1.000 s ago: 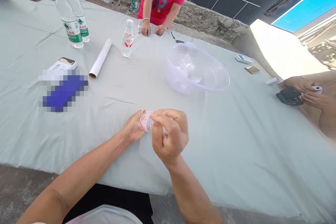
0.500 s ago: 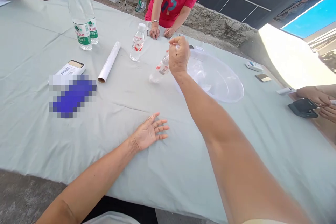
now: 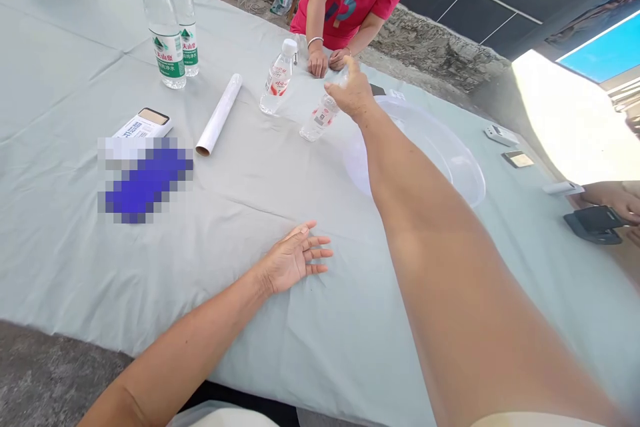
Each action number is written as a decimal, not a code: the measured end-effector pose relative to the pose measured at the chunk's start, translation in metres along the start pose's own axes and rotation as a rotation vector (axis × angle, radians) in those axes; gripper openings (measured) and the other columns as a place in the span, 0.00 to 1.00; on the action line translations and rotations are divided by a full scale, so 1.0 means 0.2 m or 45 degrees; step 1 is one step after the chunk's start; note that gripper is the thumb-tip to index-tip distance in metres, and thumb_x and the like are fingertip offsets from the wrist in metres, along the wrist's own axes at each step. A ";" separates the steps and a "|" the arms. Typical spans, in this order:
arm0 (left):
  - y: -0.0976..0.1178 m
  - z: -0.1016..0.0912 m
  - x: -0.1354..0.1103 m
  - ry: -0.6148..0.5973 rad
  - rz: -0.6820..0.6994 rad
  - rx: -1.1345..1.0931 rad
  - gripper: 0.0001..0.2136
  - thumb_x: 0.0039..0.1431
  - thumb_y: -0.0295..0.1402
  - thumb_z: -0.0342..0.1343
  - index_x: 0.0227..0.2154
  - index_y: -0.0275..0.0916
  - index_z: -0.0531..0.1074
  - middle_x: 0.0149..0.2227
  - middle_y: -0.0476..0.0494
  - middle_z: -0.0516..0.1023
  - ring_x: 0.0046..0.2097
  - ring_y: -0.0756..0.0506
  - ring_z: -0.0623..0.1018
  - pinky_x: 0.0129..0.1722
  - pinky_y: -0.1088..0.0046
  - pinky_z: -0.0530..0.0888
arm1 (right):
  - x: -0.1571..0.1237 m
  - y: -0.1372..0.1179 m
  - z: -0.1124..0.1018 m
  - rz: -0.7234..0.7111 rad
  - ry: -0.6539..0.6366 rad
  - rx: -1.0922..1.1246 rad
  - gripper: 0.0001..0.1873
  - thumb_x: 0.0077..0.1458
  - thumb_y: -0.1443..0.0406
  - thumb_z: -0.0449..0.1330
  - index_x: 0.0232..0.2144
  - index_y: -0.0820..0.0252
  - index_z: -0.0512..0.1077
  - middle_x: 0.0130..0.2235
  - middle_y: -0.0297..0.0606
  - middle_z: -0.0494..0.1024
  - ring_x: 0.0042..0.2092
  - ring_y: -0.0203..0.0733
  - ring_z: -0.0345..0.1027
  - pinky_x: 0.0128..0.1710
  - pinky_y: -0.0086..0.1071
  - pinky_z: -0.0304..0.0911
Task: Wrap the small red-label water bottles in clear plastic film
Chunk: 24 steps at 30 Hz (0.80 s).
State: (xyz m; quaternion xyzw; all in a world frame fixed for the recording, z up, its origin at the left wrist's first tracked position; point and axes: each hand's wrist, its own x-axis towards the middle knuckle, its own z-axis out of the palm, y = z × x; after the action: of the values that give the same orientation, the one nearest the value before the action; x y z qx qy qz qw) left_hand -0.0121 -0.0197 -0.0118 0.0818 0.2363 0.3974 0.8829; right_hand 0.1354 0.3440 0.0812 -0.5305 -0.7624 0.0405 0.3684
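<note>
My right hand (image 3: 353,90) is holding a small clear red-labelled plastic bottle (image 3: 316,121) by its top, grip closed, while my left hand (image 3: 295,259) is lying open on the pale table (image 3: 75,80).

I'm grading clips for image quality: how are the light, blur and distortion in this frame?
Head view: hard daylight; the sunlit slab at right is blown out white. Head view: wide-angle stretch balloons the right forearm near the lens; the right hand on the small bottle looks slightly soft, the flat left hand sharp. Head view: a pixelated patch masks one item.
</note>
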 end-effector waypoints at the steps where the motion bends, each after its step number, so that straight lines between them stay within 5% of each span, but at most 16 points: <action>1: 0.00 0.00 0.00 0.005 0.001 0.003 0.20 0.66 0.42 0.54 0.58 0.43 0.63 0.52 0.37 0.74 0.47 0.42 0.79 0.41 0.64 0.75 | -0.02 -0.01 -0.02 0.016 -0.009 0.000 0.33 0.52 0.54 0.66 0.57 0.56 0.63 0.53 0.48 0.73 0.55 0.56 0.68 0.56 0.57 0.61; 10: 0.01 0.03 -0.02 0.032 0.011 0.035 0.21 0.66 0.40 0.54 0.59 0.45 0.62 0.52 0.37 0.75 0.46 0.44 0.79 0.42 0.64 0.76 | -0.18 -0.40 -0.13 -0.129 0.169 -0.224 0.31 0.58 0.52 0.59 0.62 0.44 0.61 0.64 0.45 0.64 0.68 0.57 0.50 0.66 0.58 0.49; 17: 0.01 0.03 -0.01 0.039 0.020 0.023 0.20 0.66 0.41 0.55 0.58 0.45 0.63 0.51 0.38 0.75 0.45 0.44 0.79 0.41 0.65 0.76 | -0.66 -0.76 -0.06 -0.501 -0.052 -0.363 0.23 0.66 0.56 0.49 0.61 0.49 0.63 0.60 0.44 0.71 0.64 0.53 0.59 0.65 0.56 0.48; 21: 0.01 0.01 -0.01 0.021 0.019 0.060 0.19 0.66 0.40 0.56 0.57 0.44 0.64 0.51 0.38 0.76 0.46 0.44 0.79 0.41 0.66 0.76 | -0.77 -0.68 -0.20 -0.413 0.020 -0.350 0.19 0.68 0.57 0.44 0.50 0.52 0.72 0.50 0.43 0.76 0.59 0.51 0.65 0.65 0.56 0.48; 24: 0.01 0.01 -0.01 0.017 0.019 0.065 0.19 0.66 0.39 0.55 0.58 0.44 0.63 0.50 0.37 0.76 0.46 0.44 0.79 0.41 0.65 0.76 | -0.69 -0.38 -0.42 0.036 0.173 -0.480 0.19 0.67 0.58 0.45 0.46 0.54 0.74 0.51 0.47 0.75 0.60 0.54 0.63 0.62 0.56 0.54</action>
State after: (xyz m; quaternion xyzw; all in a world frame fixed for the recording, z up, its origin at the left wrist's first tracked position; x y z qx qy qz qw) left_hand -0.0129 -0.0195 -0.0091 0.1032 0.2517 0.3982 0.8760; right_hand 0.1489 0.1681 0.1057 -0.6023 -0.7223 -0.1338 0.3124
